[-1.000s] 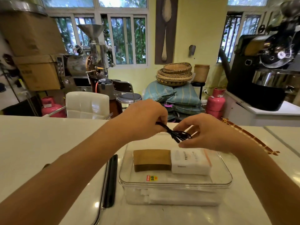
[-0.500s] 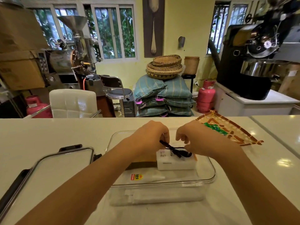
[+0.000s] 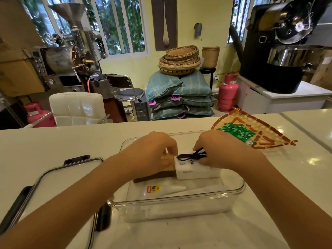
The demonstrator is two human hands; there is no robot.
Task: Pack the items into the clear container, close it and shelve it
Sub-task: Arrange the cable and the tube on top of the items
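A clear container stands open on the white counter in front of me. Inside it lie a white box, a brown box to its left and a glue tube with a red and yellow label near the front. Both hands reach into the container. A small coiled black cord rests on top of the white box, pinched by my right hand. My left hand sits with curled fingers over the brown box, its fingertips near the cord's left end; whether they touch it is unclear.
The container's clear lid with black latches lies on the counter to the left. A woven tray holding green pieces sits at the back right. Beyond the counter are a white chair, stool, stacked sacks and machines.
Both hands have lowered the black cord from above the container down onto the white box. The view has shifted, showing the lid and woven tray more fully.
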